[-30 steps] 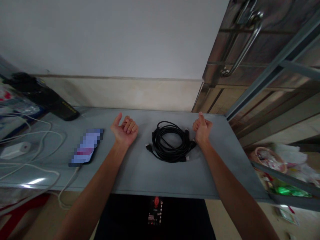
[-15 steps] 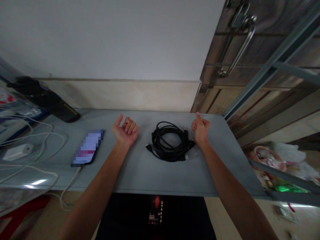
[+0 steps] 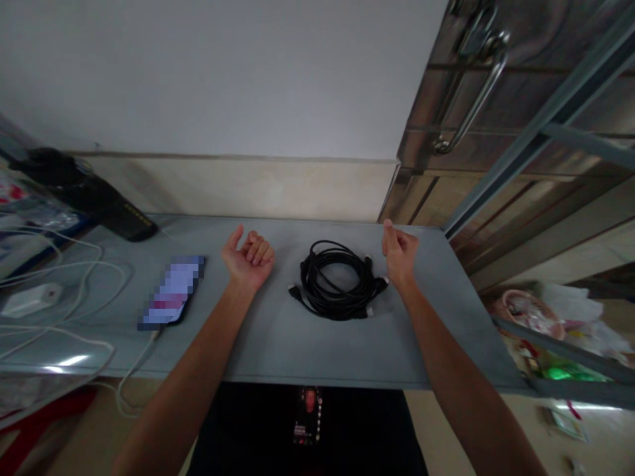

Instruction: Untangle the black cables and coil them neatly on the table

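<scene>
"How are the hands set?"
"The left hand (image 3: 249, 256) is turned palm up, thumb out, fingers loosely curled, nothing visible in it. The right hand (image 3: 399, 252) is folded into a loose fist, thumb toward the far side; I can't tell whether anything is inside."
"And the coiled black cable (image 3: 337, 308)?"
"On the grey table (image 3: 322, 354), between the hands, one plug (image 3: 381, 283) just beside the right hand."
"Where's the room?"
"Bare tabletop runs from the coil to the near edge. The wall (image 3: 223, 73) bounds the far side; a metal post (image 3: 516, 158) rises at the far right corner."
"What's around?"
"To the left, a phone (image 3: 173, 292), a white block (image 3: 32, 300) and, farther back, a black bottle (image 3: 102, 199)."
</scene>
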`<action>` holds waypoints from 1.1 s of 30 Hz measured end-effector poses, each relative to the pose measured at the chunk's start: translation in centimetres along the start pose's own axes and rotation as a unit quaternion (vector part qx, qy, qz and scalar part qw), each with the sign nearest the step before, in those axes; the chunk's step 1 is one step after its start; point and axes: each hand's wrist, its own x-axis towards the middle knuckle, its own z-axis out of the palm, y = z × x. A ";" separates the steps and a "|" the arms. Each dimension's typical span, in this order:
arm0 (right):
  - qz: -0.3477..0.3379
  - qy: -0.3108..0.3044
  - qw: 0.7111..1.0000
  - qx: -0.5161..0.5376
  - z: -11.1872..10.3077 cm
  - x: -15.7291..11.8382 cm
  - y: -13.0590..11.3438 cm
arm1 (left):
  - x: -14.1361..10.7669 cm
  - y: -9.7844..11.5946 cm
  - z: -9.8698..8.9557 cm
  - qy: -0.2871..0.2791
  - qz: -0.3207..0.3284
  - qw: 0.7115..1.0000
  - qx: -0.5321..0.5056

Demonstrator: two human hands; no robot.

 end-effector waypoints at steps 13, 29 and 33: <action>-0.257 -0.343 0.750 -0.503 2.0 -11.5 -3.4 | 0.1 -0.3 0.2 0.012 -0.004 0.999 0.035; -0.304 -0.342 0.682 -0.571 -5.2 -5.6 0.3 | 0.5 -0.5 -0.6 -0.003 -0.005 1.000 0.008; -0.251 -0.326 0.679 -0.608 -5.1 -4.6 -0.5 | 0.6 -0.5 -0.9 -0.006 -0.004 1.000 0.011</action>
